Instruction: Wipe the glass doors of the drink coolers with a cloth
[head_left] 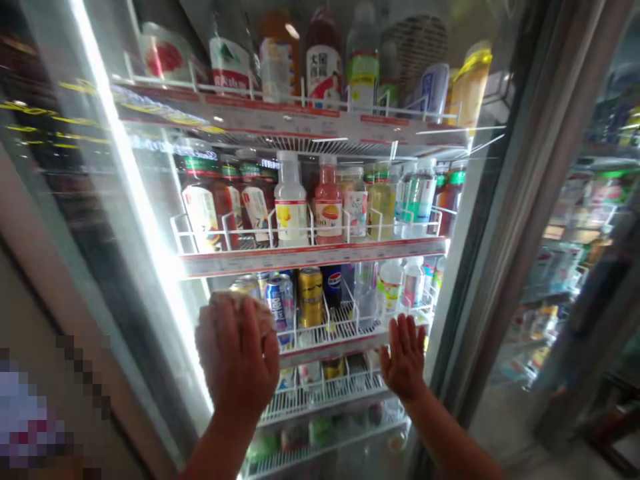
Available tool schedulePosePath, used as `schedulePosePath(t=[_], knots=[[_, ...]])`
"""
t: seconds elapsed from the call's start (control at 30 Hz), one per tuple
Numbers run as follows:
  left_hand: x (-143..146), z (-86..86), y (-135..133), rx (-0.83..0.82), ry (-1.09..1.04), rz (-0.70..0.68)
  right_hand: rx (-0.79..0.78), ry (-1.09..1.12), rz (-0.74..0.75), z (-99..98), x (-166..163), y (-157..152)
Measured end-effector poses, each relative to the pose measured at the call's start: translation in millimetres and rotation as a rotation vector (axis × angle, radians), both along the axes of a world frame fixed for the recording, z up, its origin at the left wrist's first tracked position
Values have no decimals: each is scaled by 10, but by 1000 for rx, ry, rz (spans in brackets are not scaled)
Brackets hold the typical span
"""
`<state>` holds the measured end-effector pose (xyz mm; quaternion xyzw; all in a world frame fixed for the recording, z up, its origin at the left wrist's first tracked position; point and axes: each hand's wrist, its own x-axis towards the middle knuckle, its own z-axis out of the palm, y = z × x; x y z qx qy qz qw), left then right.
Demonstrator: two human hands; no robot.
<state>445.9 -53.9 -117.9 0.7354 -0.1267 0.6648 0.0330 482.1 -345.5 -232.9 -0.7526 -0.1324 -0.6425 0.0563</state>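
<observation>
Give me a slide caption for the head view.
Left hand and right hand on the glass door of a drinks fridge.

Saw a bright light strip (130,167) running down the left inside edge of the cabinet. Found a white bottle (291,200) just beside a pink bottle (329,200) on the middle shelf (310,257), with dark bottles (203,203) to their left and green-capped bottles (450,197) at the right end. Noted, one shelf lower, a gold can (311,297) between a blue and silver can (280,303) and a dark blue can (333,285). Spotted a round fan grille (417,43) behind the top row, and a second cooler (585,227), blurred, far right.
</observation>
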Motion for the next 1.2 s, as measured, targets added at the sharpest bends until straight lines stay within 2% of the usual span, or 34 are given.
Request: schedulePosePath(t=[0.07, 0.17, 0.23, 0.3, 0.4, 0.47, 0.53, 0.63, 0.7, 0.77, 0.83, 0.9, 0.97, 1.07, 1.1, 1.13, 1.2], knots=[[11, 124, -13, 23, -32, -16, -6, -2, 5, 2, -6, -13], [9, 453, -15, -22, 12, -76, -27, 7, -1, -3, -12, -28], [-1, 544, -77, -55, 45, -97, -34, 7, -5, -10, -10, -30], [-5, 444, -214, -45, 25, -111, -34, 1, 1, -14, -6, -29], [27, 152, -478, 94, 31, -165, -32, -13, 15, -9, -1, -26], [65, 97, -603, 197, 46, -195, -36, -15, 22, -4, -2, -28], [99, 226, -659, 219, 33, -199, -36, -13, 24, -5, -5, -33], [125, 509, -709, 127, 11, -177, -27, -11, 28, -23, -5, -41], [123, 521, -799, 80, 23, -173, -19, -14, 29, -39, -2, -43], [115, 346, -945, 130, 57, -200, -17, -13, 24, -51, 2, -46], [114, 119, -1087, 277, 83, -246, -17, -10, 11, -58, 5, -51], [121, 29, -1146, 390, 92, -253, -24, -3, -2, -62, 7, -58], [127, 158, -1081, 363, 83, -206, -31, 0, -6, -68, 8, -65], [113, 528, -835, 174, 56, -137, -28, 3, -4, -84, 9, -67], [101, 598, -758, 117, 44, -125, -22, 6, -5, -91, 10, -65], [85, 613, -701, 74, 38, -116, -16, 9, -6, -98, 10, -63], [51, 474, -659, 66, 37, -118, -7, 14, -4, -110, 11, -62]])
